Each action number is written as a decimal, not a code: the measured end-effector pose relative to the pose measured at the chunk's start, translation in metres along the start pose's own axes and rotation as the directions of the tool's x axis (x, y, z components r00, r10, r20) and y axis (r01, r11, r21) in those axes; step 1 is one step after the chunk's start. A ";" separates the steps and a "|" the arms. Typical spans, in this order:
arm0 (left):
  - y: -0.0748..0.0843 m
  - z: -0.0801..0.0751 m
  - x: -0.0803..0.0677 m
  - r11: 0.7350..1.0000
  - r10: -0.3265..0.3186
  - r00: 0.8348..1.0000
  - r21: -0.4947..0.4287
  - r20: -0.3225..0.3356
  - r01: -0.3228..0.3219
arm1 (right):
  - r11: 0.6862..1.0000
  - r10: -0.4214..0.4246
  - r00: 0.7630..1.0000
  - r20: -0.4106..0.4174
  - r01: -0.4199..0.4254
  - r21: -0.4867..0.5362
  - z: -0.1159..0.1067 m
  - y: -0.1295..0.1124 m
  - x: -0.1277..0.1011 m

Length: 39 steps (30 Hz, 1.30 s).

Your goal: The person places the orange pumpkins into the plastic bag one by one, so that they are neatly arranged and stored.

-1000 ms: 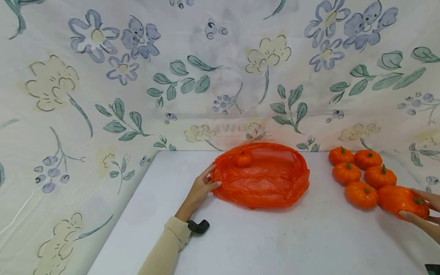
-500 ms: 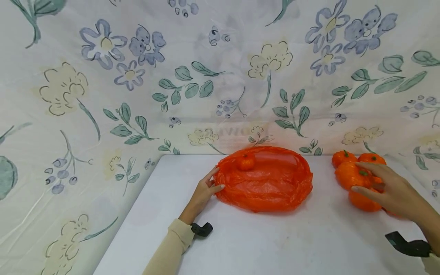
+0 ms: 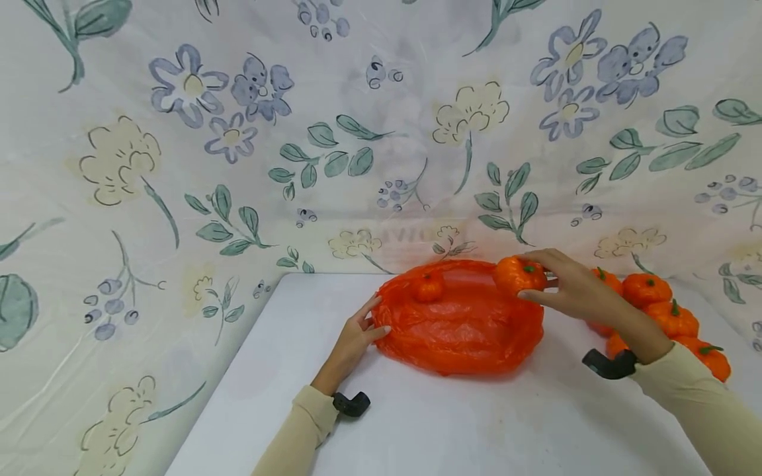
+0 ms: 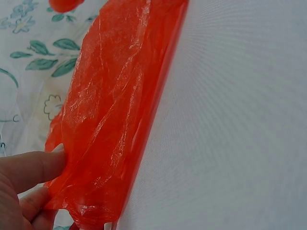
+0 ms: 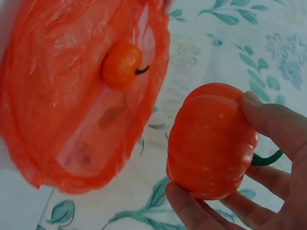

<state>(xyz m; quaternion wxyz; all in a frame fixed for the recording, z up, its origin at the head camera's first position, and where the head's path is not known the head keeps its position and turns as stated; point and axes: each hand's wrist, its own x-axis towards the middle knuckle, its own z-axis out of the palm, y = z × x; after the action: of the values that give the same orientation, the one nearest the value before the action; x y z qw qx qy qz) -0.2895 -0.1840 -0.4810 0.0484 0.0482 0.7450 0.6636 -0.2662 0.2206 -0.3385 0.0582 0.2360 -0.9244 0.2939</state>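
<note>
An orange plastic bag [image 3: 461, 324] lies open on the white table [image 3: 428, 423], with one small orange pumpkin [image 3: 426, 285] inside at its back. My left hand [image 3: 357, 334] pinches the bag's left edge [image 4: 96, 143] between thumb and fingers. My right hand [image 3: 565, 287] holds another small pumpkin [image 3: 519, 274] above the bag's right rear rim; in the right wrist view this pumpkin [image 5: 211, 141] sits between thumb and fingers, over the bag [image 5: 72, 96] and the pumpkin inside it [image 5: 121, 65].
Several more small pumpkins [image 3: 667, 311] lie grouped at the table's right rear, partly behind my right forearm. A floral cloth [image 3: 238, 132] hangs behind and to the left of the table.
My right hand took a pumpkin from the group on the right and carried it left, up over the bag's rim. The left hand kept its hold on the bag edge.
</note>
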 end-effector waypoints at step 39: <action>-0.002 -0.001 -0.002 0.998 0.032 0.999 -0.053 0.024 -0.031 | 0.996 -0.086 0.932 0.352 0.086 0.015 0.124 -0.041 0.113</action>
<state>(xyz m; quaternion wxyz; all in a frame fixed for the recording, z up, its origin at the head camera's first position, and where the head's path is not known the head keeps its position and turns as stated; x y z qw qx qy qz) -0.2874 -0.1858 -0.4828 0.0486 0.0667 0.7258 0.6829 -0.3422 0.0750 -0.3912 -0.0954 0.3250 -0.9088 0.2435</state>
